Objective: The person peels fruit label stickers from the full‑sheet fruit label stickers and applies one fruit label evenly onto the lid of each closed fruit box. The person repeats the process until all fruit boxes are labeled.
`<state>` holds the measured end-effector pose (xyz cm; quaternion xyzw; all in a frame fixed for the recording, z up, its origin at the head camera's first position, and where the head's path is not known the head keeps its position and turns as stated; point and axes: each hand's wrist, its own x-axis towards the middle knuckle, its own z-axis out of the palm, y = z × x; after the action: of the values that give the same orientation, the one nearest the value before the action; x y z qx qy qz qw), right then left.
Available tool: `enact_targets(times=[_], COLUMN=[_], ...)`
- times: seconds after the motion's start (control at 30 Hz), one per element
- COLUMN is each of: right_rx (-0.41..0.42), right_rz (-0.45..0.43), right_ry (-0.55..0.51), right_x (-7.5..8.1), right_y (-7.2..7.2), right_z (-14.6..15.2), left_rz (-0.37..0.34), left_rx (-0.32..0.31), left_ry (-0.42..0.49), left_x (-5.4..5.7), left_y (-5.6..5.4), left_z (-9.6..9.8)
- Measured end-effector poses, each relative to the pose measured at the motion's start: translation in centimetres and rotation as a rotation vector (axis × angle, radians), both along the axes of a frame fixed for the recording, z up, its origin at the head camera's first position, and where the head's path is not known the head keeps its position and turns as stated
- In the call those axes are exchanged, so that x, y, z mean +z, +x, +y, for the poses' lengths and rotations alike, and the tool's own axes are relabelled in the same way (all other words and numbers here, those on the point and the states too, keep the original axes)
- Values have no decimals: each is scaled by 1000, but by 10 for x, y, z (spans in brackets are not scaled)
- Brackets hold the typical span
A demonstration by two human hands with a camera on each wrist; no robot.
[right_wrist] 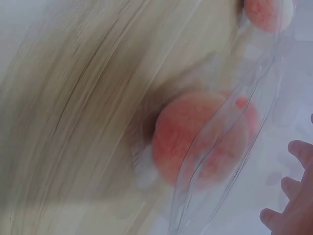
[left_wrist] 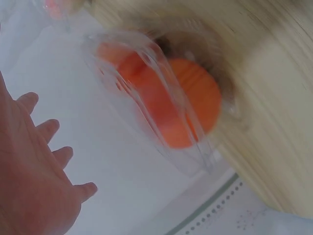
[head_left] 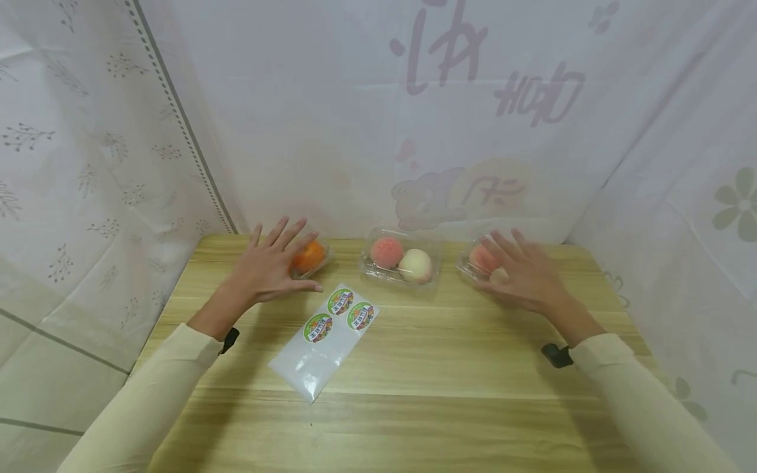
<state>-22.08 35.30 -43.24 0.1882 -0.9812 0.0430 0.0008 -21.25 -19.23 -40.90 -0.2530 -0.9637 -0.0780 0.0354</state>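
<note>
My left hand, fingers spread, is over the left side of a clear plastic box. Orange fruit lies inside that box. On the other side, my right hand is spread above a second clear box and hides part of it. A pink peach shows through its plastic. Between the hands stands a third clear box with a pink peach and a pale cream fruit. Neither hand grips anything.
A white sticker sheet lies slantwise in front of the left and middle boxes, with three round fruit labels at its far end. The wooden table ends at a printed white cloth, with more cloth on both sides.
</note>
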Motion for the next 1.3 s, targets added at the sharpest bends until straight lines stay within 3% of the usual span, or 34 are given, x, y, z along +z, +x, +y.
enact_targets(times=[0.23, 0.5, 0.73, 1.0, 1.3], right_rx=[54, 123, 97, 28, -59], right_rz=[-6, 30, -5, -29, -102], right_ry=[-6, -79, -287, -493, -682], right_x=[-1, -4, -11, -19, -34], right_y=[-1, 0, 6, 14, 24], right_z=[-20, -40, -63, -86, -96], left_rz=[-20, 8, -31, -184, -346], left_rx=[-24, -68, -103, -97, 40], left_ry=[-14, 41, 152, 439, 554], left_x=[-5, -10, -16, -26, -44], left_y=[0, 1, 5, 6, 6], left_z=[17, 36, 58, 82, 99])
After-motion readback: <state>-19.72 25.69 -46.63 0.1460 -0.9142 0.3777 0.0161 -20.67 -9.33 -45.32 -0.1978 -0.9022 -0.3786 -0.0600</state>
